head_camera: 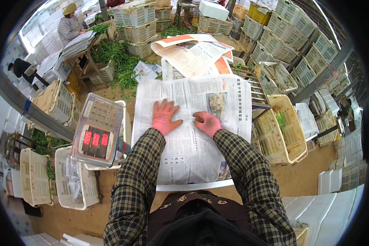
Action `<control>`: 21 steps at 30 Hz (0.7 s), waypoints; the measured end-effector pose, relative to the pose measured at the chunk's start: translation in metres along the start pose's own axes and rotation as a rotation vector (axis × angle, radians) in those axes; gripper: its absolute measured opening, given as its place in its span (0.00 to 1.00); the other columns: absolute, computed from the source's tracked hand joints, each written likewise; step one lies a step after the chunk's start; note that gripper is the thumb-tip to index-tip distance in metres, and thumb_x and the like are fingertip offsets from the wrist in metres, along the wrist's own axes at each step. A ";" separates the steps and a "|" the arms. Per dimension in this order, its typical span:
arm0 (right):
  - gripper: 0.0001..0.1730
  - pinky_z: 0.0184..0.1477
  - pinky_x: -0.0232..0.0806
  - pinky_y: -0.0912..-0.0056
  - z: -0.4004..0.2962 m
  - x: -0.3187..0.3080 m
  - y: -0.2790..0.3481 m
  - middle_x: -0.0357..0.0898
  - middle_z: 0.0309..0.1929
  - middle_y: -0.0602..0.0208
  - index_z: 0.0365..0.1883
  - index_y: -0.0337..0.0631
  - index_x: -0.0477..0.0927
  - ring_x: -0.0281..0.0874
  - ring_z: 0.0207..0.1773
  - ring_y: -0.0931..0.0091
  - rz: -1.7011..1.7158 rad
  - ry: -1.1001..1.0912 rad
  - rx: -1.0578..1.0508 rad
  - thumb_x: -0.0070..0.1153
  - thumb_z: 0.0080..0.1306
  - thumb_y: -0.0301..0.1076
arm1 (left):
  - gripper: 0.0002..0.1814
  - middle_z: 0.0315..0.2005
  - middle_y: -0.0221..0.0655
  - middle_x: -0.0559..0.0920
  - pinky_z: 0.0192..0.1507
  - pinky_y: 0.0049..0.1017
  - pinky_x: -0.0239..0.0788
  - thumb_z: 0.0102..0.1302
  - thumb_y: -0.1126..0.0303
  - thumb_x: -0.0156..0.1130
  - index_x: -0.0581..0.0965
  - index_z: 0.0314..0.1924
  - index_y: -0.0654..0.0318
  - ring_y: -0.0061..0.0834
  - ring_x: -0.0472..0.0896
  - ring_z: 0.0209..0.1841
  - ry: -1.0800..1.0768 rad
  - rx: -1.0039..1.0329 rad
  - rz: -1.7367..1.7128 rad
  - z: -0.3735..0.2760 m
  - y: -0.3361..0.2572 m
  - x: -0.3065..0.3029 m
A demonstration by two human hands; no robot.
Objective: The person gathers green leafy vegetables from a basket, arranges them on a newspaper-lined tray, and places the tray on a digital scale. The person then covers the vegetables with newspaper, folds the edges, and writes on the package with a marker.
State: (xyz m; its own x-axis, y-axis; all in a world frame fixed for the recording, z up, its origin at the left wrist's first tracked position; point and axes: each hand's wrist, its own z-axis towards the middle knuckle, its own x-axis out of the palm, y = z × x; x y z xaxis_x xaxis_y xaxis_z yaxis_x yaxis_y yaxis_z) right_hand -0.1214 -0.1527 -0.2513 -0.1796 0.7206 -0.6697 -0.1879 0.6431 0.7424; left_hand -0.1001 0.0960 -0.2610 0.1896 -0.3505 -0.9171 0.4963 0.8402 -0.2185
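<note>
A large newspaper sheet (181,144) lies spread before me on a metal-edged surface, reaching nearly to its front rim (195,186). My left hand (164,117) presses flat on the sheet with its fingers spread. To its right, my right hand (207,123) rests on the same sheet with curled fingers, just below a printed photo. No object shows in either hand, and the paper under them looks mostly flat. Beyond the sheet lie more loose newspaper pages (193,57), one curling up. An electronic scale's keypad and display unit (96,129) with lit red digits stands left of the newspaper.
White plastic crates (77,178) stand low at left, and a yellowed crate (279,129) sits close at right. Stacked crates (135,30) and leafy greens (117,58) lie ahead. Foam boxes (323,206) are at lower right. A person in a hat (69,26) works at far left.
</note>
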 end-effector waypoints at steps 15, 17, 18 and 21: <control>0.29 0.67 0.63 0.59 0.091 -0.002 -0.106 0.76 0.63 0.54 0.62 0.41 0.77 0.72 0.64 0.63 -0.115 0.864 0.161 0.41 0.77 0.54 | 0.32 0.69 0.44 0.72 0.74 0.34 0.53 0.74 0.46 0.43 0.73 0.67 0.58 0.40 0.68 0.71 0.979 -0.323 -0.205 0.035 0.074 0.090; 0.22 0.48 0.70 0.68 0.092 0.004 -0.167 0.79 0.42 0.66 0.56 0.42 0.80 0.75 0.42 0.74 -0.232 0.853 -0.244 0.40 0.79 0.46 | 0.33 0.70 0.43 0.71 0.74 0.30 0.52 0.70 0.46 0.50 0.74 0.67 0.59 0.36 0.67 0.73 0.927 -0.425 -0.356 0.047 0.060 0.087; 0.22 0.39 0.66 0.74 0.093 0.015 -0.174 0.75 0.36 0.73 0.54 0.44 0.80 0.68 0.34 0.80 0.176 0.944 0.158 0.40 0.79 0.47 | 0.33 0.70 0.42 0.71 0.74 0.30 0.53 0.70 0.47 0.50 0.74 0.67 0.59 0.35 0.67 0.72 0.953 -0.475 -0.366 0.042 0.061 0.085; 0.24 0.28 0.56 0.83 0.079 -0.001 -0.152 0.70 0.29 0.85 0.51 0.45 0.82 0.57 0.25 0.88 0.729 0.963 0.655 0.42 0.77 0.53 | 0.34 0.70 0.40 0.71 0.73 0.28 0.54 0.68 0.48 0.55 0.72 0.69 0.60 0.34 0.68 0.72 1.036 -0.580 -0.472 0.033 0.077 0.101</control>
State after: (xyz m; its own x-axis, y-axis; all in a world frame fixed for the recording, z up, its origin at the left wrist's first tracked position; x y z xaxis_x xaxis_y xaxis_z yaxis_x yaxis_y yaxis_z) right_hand -0.0168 -0.2311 -0.3619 -0.6835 0.6545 0.3231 0.6746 0.3973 0.6222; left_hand -0.0149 0.1117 -0.3595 -0.7794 -0.3979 -0.4839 -0.1554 0.8711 -0.4659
